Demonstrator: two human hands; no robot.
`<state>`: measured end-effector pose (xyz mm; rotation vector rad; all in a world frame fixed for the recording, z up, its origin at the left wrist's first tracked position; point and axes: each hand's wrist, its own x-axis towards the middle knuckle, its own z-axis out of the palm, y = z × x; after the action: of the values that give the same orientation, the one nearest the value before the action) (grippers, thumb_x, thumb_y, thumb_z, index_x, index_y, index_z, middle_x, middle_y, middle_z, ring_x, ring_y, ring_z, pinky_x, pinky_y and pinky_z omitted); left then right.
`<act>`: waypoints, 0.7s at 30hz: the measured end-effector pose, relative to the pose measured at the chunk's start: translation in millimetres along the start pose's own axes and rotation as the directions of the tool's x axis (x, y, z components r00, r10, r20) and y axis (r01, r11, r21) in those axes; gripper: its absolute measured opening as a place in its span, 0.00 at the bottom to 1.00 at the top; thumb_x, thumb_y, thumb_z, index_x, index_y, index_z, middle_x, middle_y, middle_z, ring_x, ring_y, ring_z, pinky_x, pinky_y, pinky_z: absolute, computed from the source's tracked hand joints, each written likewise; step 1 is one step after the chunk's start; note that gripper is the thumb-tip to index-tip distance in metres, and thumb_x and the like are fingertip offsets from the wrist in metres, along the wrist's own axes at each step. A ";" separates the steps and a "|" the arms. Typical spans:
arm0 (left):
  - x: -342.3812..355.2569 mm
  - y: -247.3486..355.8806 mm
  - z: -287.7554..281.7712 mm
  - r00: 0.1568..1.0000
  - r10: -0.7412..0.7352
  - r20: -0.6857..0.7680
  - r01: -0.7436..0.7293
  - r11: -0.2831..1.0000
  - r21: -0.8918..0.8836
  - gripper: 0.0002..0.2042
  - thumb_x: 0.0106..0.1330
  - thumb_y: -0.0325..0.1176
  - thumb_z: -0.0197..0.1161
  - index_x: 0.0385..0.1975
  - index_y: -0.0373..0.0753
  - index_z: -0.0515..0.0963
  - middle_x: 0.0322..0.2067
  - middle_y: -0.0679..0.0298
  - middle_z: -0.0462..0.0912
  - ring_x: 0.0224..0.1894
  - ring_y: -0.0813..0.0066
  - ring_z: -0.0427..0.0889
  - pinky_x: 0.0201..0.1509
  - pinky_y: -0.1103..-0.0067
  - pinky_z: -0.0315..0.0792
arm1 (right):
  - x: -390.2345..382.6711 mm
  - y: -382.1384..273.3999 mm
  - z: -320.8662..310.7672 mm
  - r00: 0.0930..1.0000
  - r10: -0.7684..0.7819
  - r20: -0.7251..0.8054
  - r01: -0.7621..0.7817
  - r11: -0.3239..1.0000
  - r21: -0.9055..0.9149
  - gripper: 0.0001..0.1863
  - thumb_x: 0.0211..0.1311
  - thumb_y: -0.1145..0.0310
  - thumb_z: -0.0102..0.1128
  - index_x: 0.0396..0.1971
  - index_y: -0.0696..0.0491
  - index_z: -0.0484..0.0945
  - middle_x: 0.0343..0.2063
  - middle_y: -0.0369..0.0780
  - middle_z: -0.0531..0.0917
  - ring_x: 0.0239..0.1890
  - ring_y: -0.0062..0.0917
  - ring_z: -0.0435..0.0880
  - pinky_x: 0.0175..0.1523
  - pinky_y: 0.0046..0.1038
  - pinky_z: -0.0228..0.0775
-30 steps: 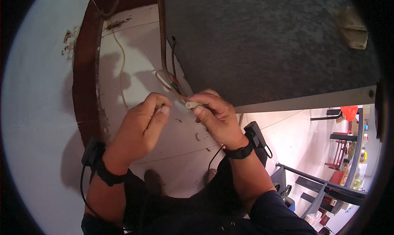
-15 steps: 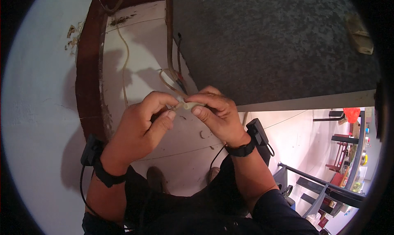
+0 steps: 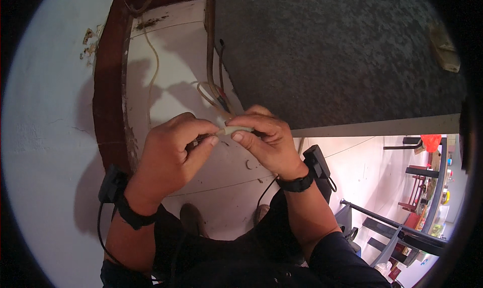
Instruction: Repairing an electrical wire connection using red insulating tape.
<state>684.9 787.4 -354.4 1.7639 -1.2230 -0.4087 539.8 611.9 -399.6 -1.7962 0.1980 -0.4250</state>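
My right hand [image 3: 269, 142] pinches a short pale, cream-coloured tube [image 3: 236, 129] between thumb and forefinger. My left hand [image 3: 178, 150] pinches a small piece [image 3: 219, 131] whose tip is at the tube's left end; the rest of it is hidden in my fingers, and I cannot tell whether it is inside the tube. Just beyond my hands, a looped beige hose [image 3: 204, 94] and a thicker brown pipe [image 3: 211, 46] run down beside a dark cable [image 3: 220, 62] with a red part low on it. A thin pale hose [image 3: 157, 62] lies further left.
A pale wall [image 3: 50, 112] with a dark red skirting [image 3: 108, 102] is on the left. A grey speckled panel [image 3: 332, 52] covers the upper right. Tiled floor [image 3: 342, 157], black metal frames [image 3: 377, 222] and a red bag [image 3: 431, 142] show at the right.
My left hand has moved rightward toward my right hand, so the small piece in its fingers now meets the tube's end. The view has shifted slightly.
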 end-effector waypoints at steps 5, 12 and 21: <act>1.0 -1.3 -2.2 0.999 0.003 0.035 -0.005 0.998 0.065 0.06 0.63 0.28 0.67 0.37 0.34 0.82 0.27 0.57 0.80 0.25 0.67 0.79 0.30 0.73 0.71 | 1.5 -0.1 0.5 1.000 -0.015 0.020 0.015 1.000 -0.003 0.11 0.64 0.68 0.70 0.45 0.53 0.87 0.34 0.36 0.85 0.37 0.20 0.80 0.41 0.24 0.73; 1.5 -2.7 -1.4 0.999 -0.017 0.032 0.015 0.999 0.050 0.06 0.64 0.29 0.66 0.35 0.33 0.82 0.28 0.57 0.81 0.28 0.65 0.80 0.31 0.72 0.73 | 1.0 2.1 6.9 1.000 0.006 -0.002 -0.006 0.999 0.036 0.10 0.63 0.69 0.70 0.43 0.52 0.87 0.35 0.37 0.86 0.36 0.21 0.82 0.42 0.24 0.73; 4.2 2.5 2.1 0.977 -0.202 0.065 0.210 0.965 -0.159 0.04 0.65 0.26 0.63 0.33 0.32 0.80 0.27 0.57 0.82 0.27 0.72 0.80 0.32 0.75 0.71 | 0.3 1.9 8.1 0.999 -0.003 -0.032 0.005 0.998 0.058 0.10 0.62 0.70 0.71 0.42 0.52 0.87 0.33 0.35 0.86 0.35 0.19 0.81 0.41 0.23 0.73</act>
<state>684.0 782.4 -352.5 1.7509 -1.0102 -0.6593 543.4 618.5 -403.1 -1.7340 0.2026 -0.4581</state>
